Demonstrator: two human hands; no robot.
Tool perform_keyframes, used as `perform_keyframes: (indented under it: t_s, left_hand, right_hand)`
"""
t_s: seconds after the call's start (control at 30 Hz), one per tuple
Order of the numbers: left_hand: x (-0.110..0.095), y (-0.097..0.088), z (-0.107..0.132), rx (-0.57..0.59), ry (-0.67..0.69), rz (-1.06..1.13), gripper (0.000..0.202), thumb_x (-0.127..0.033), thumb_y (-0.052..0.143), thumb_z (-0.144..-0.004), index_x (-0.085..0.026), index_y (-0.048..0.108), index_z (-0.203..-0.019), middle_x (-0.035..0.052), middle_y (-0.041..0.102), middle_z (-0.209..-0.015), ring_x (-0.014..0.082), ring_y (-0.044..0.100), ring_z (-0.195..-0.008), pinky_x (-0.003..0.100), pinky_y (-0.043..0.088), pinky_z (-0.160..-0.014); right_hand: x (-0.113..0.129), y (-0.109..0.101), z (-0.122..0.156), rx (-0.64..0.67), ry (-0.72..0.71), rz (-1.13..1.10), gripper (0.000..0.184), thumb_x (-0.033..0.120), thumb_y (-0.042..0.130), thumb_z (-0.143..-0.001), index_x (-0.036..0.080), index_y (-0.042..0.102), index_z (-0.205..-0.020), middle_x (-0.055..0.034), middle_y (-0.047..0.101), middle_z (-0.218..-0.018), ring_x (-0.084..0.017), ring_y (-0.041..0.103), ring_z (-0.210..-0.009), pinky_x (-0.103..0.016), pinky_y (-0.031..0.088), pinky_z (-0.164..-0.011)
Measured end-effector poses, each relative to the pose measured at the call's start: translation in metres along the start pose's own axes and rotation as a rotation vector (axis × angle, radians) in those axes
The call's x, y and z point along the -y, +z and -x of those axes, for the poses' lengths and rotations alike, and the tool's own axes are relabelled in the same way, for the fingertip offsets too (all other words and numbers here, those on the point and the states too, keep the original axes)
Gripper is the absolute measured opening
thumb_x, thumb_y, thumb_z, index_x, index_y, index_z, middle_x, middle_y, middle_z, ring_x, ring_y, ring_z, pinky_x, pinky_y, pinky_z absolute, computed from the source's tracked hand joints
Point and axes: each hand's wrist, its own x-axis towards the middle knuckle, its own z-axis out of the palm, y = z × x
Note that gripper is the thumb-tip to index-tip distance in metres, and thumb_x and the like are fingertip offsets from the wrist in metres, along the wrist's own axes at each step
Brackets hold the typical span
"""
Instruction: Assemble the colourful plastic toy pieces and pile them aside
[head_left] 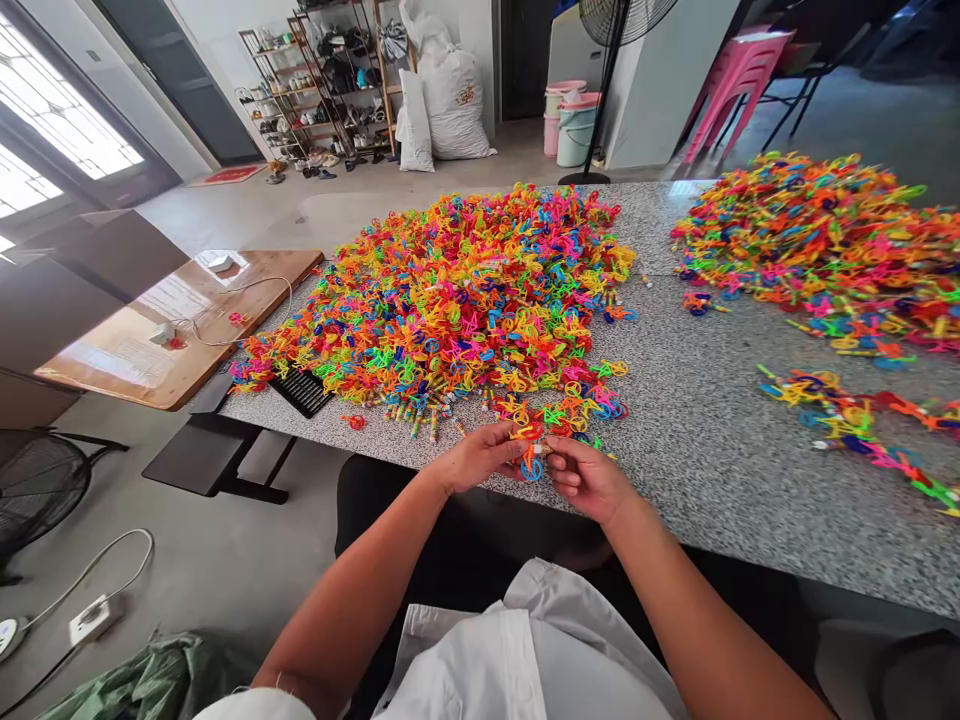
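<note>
My left hand (480, 457) and my right hand (589, 478) meet at the near edge of a grey speckled table (705, 450). Both pinch a small plastic toy piece (532, 458) with a blue ring at its bottom and orange parts above. A large heap of colourful plastic pieces (465, 290) lies just beyond my hands. Several small stick-like parts (420, 412) lie along the heap's near edge.
A second heap of colourful pieces (825, 240) fills the table's far right, with a loose row (855, 420) nearer. A black comb-like tray (301, 390) sits at the heap's left. A wooden table (180, 330), floor fans, white sacks and shelves stand around.
</note>
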Motion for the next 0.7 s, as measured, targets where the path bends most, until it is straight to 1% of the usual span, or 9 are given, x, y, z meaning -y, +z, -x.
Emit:
perform_keyframes:
  t_s: [0.1,0.2,0.33,0.4,0.47,0.57,0.63,0.7]
  left_hand:
    - [-0.002,0.001,0.0,-0.004,0.055,-0.171,0.037,-0.054,0.07,-0.087,-0.018,0.061,-0.087,-0.0004,0.059,-0.077,0.0149,0.062,-0.075,0.028,0.054,-0.072]
    - [-0.002,0.004,0.002,-0.04,0.11,-0.352,0.033,-0.049,0.063,-0.093,-0.017,0.059,-0.086,-0.0008,0.058,-0.074,0.0127,0.057,-0.07,0.025,0.047,-0.067]
    - [-0.004,0.009,0.005,-0.002,0.089,-0.446,0.027,-0.042,0.057,-0.096,-0.017,0.057,-0.087,-0.0014,0.058,-0.073,0.0116,0.053,-0.068,0.024,0.041,-0.064]
    - [-0.006,0.013,0.007,-0.011,0.076,-0.492,0.025,-0.039,0.056,-0.097,-0.017,0.056,-0.084,-0.0019,0.057,-0.072,0.0114,0.051,-0.066,0.024,0.04,-0.063]
    - [-0.008,0.019,0.008,-0.079,0.088,-0.582,0.022,-0.034,0.054,-0.097,-0.018,0.055,-0.083,-0.0024,0.055,-0.07,0.0116,0.049,-0.066,0.024,0.039,-0.063]
    - [-0.005,0.029,0.008,-0.235,0.156,-0.756,0.017,-0.026,0.05,-0.099,-0.019,0.055,-0.084,-0.0012,0.056,-0.072,0.0136,0.052,-0.07,0.026,0.041,-0.069]
    - [0.002,0.038,0.006,-0.316,0.203,-0.856,0.014,-0.023,0.048,-0.099,-0.019,0.055,-0.087,0.0015,0.06,-0.078,0.0162,0.056,-0.075,0.029,0.043,-0.073]
    - [0.012,0.047,0.002,-0.362,0.226,-0.925,0.013,-0.021,0.046,-0.1,-0.018,0.055,-0.091,0.0051,0.063,-0.084,0.0191,0.06,-0.081,0.031,0.046,-0.077]
  right_hand:
    - [0.001,0.002,0.002,-0.035,0.038,-0.021,0.024,0.024,0.082,-0.07,0.019,0.062,-0.08,0.009,0.05,-0.053,-0.002,0.03,-0.037,-0.013,0.024,-0.032]
    - [0.001,0.0,0.004,-0.053,0.057,0.001,0.027,0.024,0.084,-0.067,0.018,0.06,-0.078,0.0089,0.05,-0.053,-0.002,0.031,-0.037,-0.013,0.024,-0.033]
    - [-0.001,-0.006,0.009,0.01,0.026,0.069,0.034,0.028,0.088,-0.065,0.019,0.057,-0.075,0.0085,0.051,-0.053,-0.002,0.034,-0.037,-0.014,0.024,-0.035]
    - [-0.002,-0.009,0.011,0.027,-0.007,0.098,0.036,0.031,0.089,-0.064,0.02,0.056,-0.074,0.0079,0.052,-0.054,-0.003,0.036,-0.038,-0.015,0.025,-0.036]
    - [-0.002,-0.008,0.014,0.004,-0.047,0.113,0.039,0.034,0.091,-0.062,0.02,0.057,-0.075,0.0077,0.053,-0.055,-0.003,0.037,-0.039,-0.016,0.026,-0.037]
    - [-0.003,-0.003,0.019,-0.068,-0.126,0.12,0.044,0.04,0.094,-0.058,0.019,0.059,-0.074,0.0078,0.053,-0.055,-0.003,0.037,-0.04,-0.017,0.028,-0.037]
    - [-0.007,0.003,0.023,-0.113,-0.193,0.14,0.046,0.045,0.094,-0.057,0.019,0.06,-0.075,0.0073,0.054,-0.056,-0.004,0.04,-0.04,-0.017,0.031,-0.037]
    - [-0.013,0.006,0.026,-0.163,-0.272,0.192,0.048,0.05,0.093,-0.057,0.019,0.062,-0.075,0.0062,0.056,-0.057,-0.006,0.044,-0.042,-0.019,0.035,-0.038]
